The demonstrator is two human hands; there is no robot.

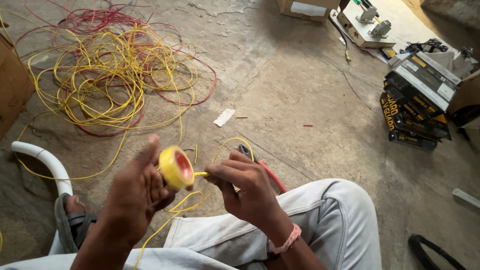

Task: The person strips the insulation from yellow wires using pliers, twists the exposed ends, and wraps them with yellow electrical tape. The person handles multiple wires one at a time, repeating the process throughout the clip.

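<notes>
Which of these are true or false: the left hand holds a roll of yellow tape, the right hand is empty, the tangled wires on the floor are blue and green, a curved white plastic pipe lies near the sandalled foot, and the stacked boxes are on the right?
1. The left hand holds a round roll of yellow tape. True.
2. The right hand is empty. False: it pinches the tape's end at a thin yellow wire.
3. The tangled wires are blue and green. False: they are yellow and red.
4. A curved white plastic pipe lies near the sandalled foot. True.
5. The stacked dark flat boxes are on the right. True.
</notes>
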